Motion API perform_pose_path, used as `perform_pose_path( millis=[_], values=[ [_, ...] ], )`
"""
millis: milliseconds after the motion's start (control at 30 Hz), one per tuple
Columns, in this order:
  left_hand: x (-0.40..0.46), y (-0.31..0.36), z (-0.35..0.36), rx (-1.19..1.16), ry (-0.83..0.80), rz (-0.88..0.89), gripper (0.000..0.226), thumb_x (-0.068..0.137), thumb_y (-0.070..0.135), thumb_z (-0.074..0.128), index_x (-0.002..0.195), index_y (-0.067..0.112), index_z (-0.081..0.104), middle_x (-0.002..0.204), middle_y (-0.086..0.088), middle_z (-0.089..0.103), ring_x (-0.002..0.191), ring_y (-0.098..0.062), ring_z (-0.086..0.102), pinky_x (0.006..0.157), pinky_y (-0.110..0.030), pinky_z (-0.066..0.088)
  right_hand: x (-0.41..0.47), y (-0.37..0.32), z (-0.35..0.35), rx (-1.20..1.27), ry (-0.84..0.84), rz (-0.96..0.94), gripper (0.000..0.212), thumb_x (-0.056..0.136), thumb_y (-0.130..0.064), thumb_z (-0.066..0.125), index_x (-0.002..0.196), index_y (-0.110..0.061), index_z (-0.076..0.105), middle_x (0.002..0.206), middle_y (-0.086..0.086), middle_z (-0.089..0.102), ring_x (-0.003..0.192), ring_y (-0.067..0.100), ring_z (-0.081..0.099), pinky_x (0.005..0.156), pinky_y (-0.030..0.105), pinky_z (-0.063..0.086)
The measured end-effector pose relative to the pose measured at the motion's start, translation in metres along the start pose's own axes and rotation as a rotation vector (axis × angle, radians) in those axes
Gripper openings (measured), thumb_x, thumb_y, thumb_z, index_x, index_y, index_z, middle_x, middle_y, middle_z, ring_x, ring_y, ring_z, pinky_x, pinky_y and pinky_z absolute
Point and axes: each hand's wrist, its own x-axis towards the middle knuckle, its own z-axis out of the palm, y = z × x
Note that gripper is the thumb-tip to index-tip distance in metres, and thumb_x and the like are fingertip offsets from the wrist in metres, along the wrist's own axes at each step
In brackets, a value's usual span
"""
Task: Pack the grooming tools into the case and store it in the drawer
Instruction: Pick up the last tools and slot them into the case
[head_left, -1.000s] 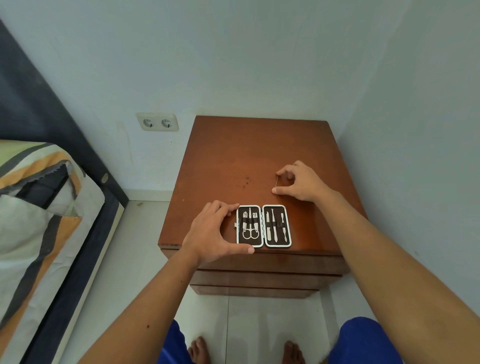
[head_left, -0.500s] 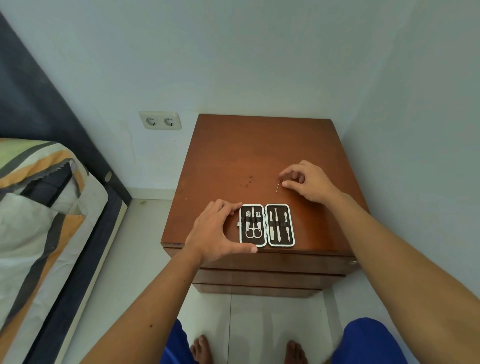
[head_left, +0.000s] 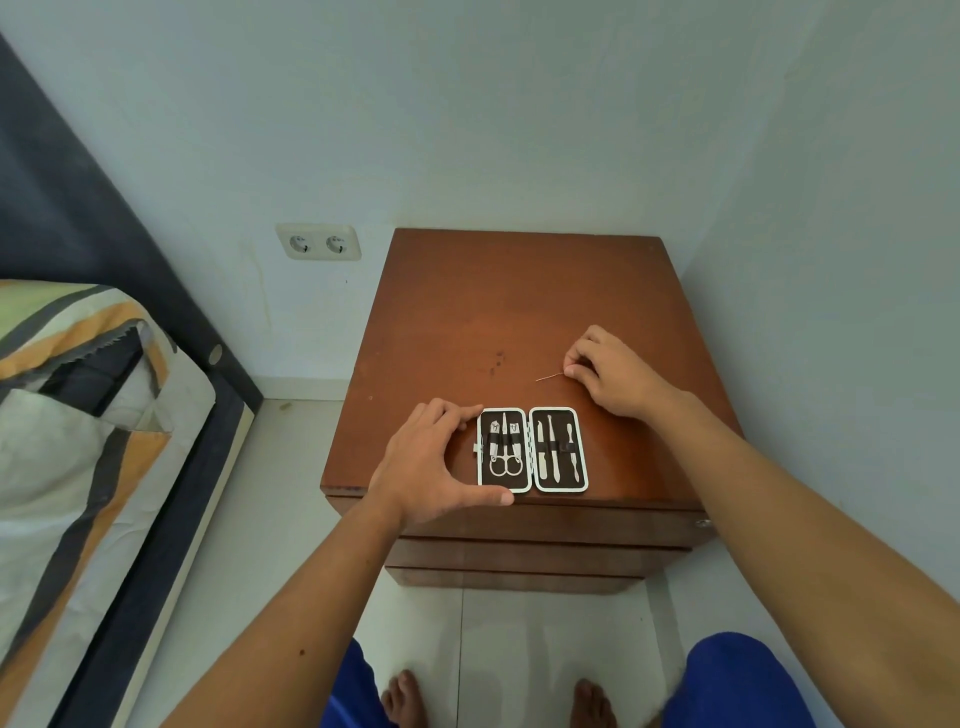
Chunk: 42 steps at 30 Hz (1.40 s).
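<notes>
A small dark grooming case (head_left: 532, 450) with a white rim lies open flat near the front edge of a brown wooden nightstand (head_left: 519, 312). Scissors and clippers sit in its left half, three slim metal tools in its right half. My left hand (head_left: 436, 462) cups the case's left edge, thumb along the front corner, fingers at the far corner. My right hand (head_left: 613, 371) rests on the nightstand behind the case and pinches one end of a thin metal tool (head_left: 549, 377), whose tip points left just above the wood.
The nightstand has closed drawers (head_left: 545, 535) below the top, with a small knob (head_left: 702, 523) at the right. Walls close in behind and to the right. A bed with striped bedding (head_left: 78, 441) stands at the left, across a strip of tiled floor (head_left: 291, 519).
My right hand has turned the thin tool from pointing away to pointing left. My left hand has stayed on the case.
</notes>
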Motion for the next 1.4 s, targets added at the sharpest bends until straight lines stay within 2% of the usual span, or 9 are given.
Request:
perform_pose_path(
  millis=[100, 233, 367, 467, 600, 700, 833, 1200, 1400],
  values=[
    [0.0, 0.0, 0.0, -0.004, 0.001, -0.001, 0.12, 0.051, 0.096, 0.073, 0.151, 0.035, 0.049, 0.117, 0.026, 0.045, 0.111, 0.001, 0.044, 0.097, -0.028, 0.045, -0.007, -0.003, -0.005, 0.064, 0.031, 0.033, 0.009, 0.103, -0.021, 0.06, 0.097, -0.025, 0.065, 0.102, -0.005, 0.063, 0.093, 0.016, 0.059, 0.09, 0.036, 0.049],
    [0.0, 0.0, 0.0, -0.003, 0.007, 0.004, 0.119, 0.051, 0.096, 0.074, 0.15, 0.035, 0.05, 0.117, 0.025, 0.046, 0.111, 0.0, 0.045, 0.096, -0.028, 0.046, -0.02, -0.007, -0.015, 0.213, 0.025, 0.106, 0.013, 0.1, -0.019, 0.066, 0.094, -0.03, 0.07, 0.091, -0.012, 0.07, 0.085, 0.008, 0.064, 0.077, 0.024, 0.047],
    [0.001, 0.0, 0.0, 0.0, 0.005, 0.004, 0.12, 0.05, 0.097, 0.072, 0.151, 0.035, 0.05, 0.117, 0.025, 0.047, 0.111, 0.0, 0.046, 0.097, -0.029, 0.047, -0.031, -0.01, -0.027, 0.406, -0.061, 0.163, 0.012, 0.096, -0.011, 0.072, 0.098, -0.022, 0.078, 0.087, -0.001, 0.077, 0.076, 0.006, 0.067, 0.077, 0.021, 0.055],
    [0.001, 0.001, 0.0, 0.0, 0.006, 0.003, 0.122, 0.049, 0.099, 0.07, 0.151, 0.034, 0.05, 0.117, 0.025, 0.046, 0.112, 0.001, 0.046, 0.097, -0.03, 0.047, -0.035, -0.01, -0.032, 0.46, -0.089, 0.16, 0.016, 0.095, -0.007, 0.073, 0.103, -0.019, 0.08, 0.088, 0.001, 0.078, 0.074, 0.001, 0.067, 0.074, 0.016, 0.054],
    [0.0, 0.002, 0.0, -0.003, 0.006, 0.002, 0.122, 0.048, 0.1, 0.07, 0.15, 0.035, 0.051, 0.115, 0.026, 0.045, 0.111, 0.001, 0.045, 0.096, -0.03, 0.046, -0.033, -0.01, -0.038, 0.444, -0.167, 0.163, 0.017, 0.095, -0.008, 0.073, 0.101, -0.022, 0.081, 0.089, -0.001, 0.079, 0.082, 0.006, 0.071, 0.078, 0.019, 0.055],
    [0.0, 0.001, 0.0, -0.002, 0.005, 0.002, 0.123, 0.048, 0.1, 0.07, 0.151, 0.034, 0.05, 0.115, 0.026, 0.045, 0.111, 0.001, 0.045, 0.096, -0.029, 0.046, -0.029, -0.013, -0.042, 0.45, -0.252, 0.146, 0.015, 0.092, -0.005, 0.075, 0.1, -0.018, 0.079, 0.09, 0.002, 0.08, 0.081, 0.009, 0.072, 0.08, 0.022, 0.057],
    [0.001, 0.001, 0.0, 0.0, 0.01, 0.004, 0.123, 0.048, 0.099, 0.071, 0.151, 0.034, 0.051, 0.115, 0.026, 0.046, 0.111, 0.001, 0.045, 0.095, -0.028, 0.045, -0.021, -0.018, -0.045, 0.397, -0.35, 0.107, 0.016, 0.091, 0.0, 0.075, 0.101, -0.012, 0.075, 0.097, 0.013, 0.078, 0.083, 0.014, 0.072, 0.083, 0.026, 0.06],
    [0.0, 0.0, 0.001, -0.004, 0.014, 0.001, 0.121, 0.049, 0.097, 0.073, 0.15, 0.035, 0.051, 0.116, 0.025, 0.047, 0.111, 0.0, 0.046, 0.095, -0.029, 0.047, 0.002, -0.024, -0.046, 0.207, -0.54, 0.071, 0.029, 0.089, 0.006, 0.072, 0.104, -0.019, 0.072, 0.091, 0.003, 0.078, 0.083, 0.015, 0.071, 0.087, 0.034, 0.059],
    [0.001, 0.001, 0.001, -0.001, 0.012, -0.002, 0.12, 0.05, 0.096, 0.074, 0.15, 0.036, 0.05, 0.116, 0.024, 0.048, 0.111, 0.0, 0.046, 0.097, -0.031, 0.047, 0.011, -0.039, -0.046, 0.146, -0.515, 0.057, 0.033, 0.084, -0.001, 0.081, 0.108, -0.017, 0.065, 0.09, -0.003, 0.081, 0.081, 0.011, 0.077, 0.076, 0.022, 0.055]
  ],
)
